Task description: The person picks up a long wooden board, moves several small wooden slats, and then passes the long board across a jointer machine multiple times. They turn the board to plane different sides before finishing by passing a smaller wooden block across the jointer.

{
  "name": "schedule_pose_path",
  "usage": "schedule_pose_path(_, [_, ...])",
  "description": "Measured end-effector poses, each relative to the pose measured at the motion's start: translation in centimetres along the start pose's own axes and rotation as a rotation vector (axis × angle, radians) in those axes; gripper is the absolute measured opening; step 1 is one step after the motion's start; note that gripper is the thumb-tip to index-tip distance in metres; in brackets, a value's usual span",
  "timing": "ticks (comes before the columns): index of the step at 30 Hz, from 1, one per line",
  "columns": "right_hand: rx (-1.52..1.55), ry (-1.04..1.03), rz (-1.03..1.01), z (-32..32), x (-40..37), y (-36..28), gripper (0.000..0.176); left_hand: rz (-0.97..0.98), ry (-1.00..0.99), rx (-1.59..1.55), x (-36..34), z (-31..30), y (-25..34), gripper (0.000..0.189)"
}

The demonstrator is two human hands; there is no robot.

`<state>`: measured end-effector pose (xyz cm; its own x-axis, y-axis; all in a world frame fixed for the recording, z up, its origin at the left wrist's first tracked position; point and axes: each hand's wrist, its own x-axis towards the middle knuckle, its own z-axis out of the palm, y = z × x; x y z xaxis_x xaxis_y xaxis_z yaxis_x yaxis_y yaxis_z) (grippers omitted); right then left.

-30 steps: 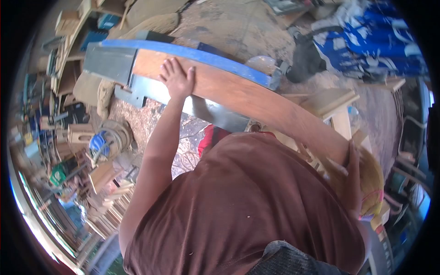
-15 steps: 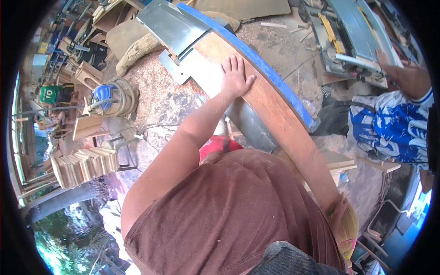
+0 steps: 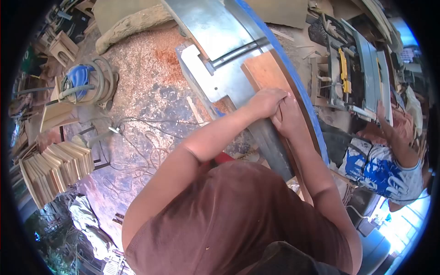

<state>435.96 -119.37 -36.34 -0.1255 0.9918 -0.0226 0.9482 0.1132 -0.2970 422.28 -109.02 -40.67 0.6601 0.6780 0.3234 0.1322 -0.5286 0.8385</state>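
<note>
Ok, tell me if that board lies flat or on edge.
Flat: the board lies broad face up on the metal table beside the blue fence, left hand and right hand pressing on it.

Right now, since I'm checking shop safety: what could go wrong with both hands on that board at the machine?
1. The left hand and right hand press close together on the board, right over the metal machine table; if the board slips or jerks, fingers could land on the machine.
2. Cables lie looped across the sawdust-covered floor beside the person, a likely tripping hazard.
</note>
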Motion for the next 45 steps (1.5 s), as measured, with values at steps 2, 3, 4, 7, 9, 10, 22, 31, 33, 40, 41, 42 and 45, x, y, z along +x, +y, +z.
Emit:
schedule_pose_path(2, [-0.041, -0.094, 0.019, -0.5, 2.6, -0.5, 0.081, -0.031, -0.031, -0.015, 1.3, -1.4, -1.1, 0.027])
schedule_pose_path(3, [-0.038, -0.104, 0.026, -0.7, 2.4, -0.5, 0.080, 0.011, 0.040, 0.040, 2.0, -1.6, -1.7, 0.025])
schedule_pose_path(4, [-0.034, -0.118, 0.034, -0.8, 2.2, -0.4, 0.079, 0.050, 0.111, 0.094, 2.6, -1.7, -2.4, 0.024])
schedule_pose_path(7, [-0.044, -0.158, 0.034, -0.5, 2.3, 0.2, 0.079, 0.060, 0.236, 0.061, 4.3, -1.2, -4.8, 0.023])
schedule_pose_path(9, [-0.060, -0.208, 0.065, -0.6, 2.6, 0.3, 0.079, 0.059, 0.174, 0.111, 4.5, -1.3, -5.0, 0.022])
schedule_pose_path(10, [-0.073, -0.235, 0.087, -0.6, 2.8, 0.4, 0.079, 0.075, 0.111, 0.177, 4.6, -1.5, -4.8, 0.020])
schedule_pose_path(22, [-0.019, -0.225, 0.044, 2.5, 0.3, 3.5, 0.079, 0.037, 0.227, 0.144, 5.4, -2.0, -4.6, 0.021])
schedule_pose_path(31, [-0.045, -0.167, 0.051, 1.9, 1.9, 2.1, 0.071, 0.016, 0.226, 0.174, 4.5, -0.8, -4.6, 0.022])
schedule_pose_path(33, [-0.052, -0.167, 0.041, 1.5, 2.0, 1.6, 0.072, 0.031, 0.253, 0.168, 4.2, -1.0, -4.5, 0.020])
schedule_pose_path(40, [-0.059, -0.123, -0.020, 1.9, 1.9, 0.9, 0.061, 0.100, 0.328, -0.125, -2.1, -1.8, -2.5, 0.013])
schedule_pose_path(41, [-0.103, -0.055, -0.035, 2.2, 1.2, 1.5, 0.059, 0.101, 0.292, -0.117, -4.8, -2.0, -1.6, 0.013])
schedule_pose_path(42, [-0.099, -0.053, -0.061, 2.1, 0.7, 1.4, 0.059, 0.043, 0.297, -0.111, -8.2, -1.5, -1.2, 0.013])
schedule_pose_path(45, [-0.117, 0.001, -0.074, 2.6, 0.6, 1.1, 0.056, -0.430, 0.481, 0.002, -19.3, 1.4, -4.0, 0.015])
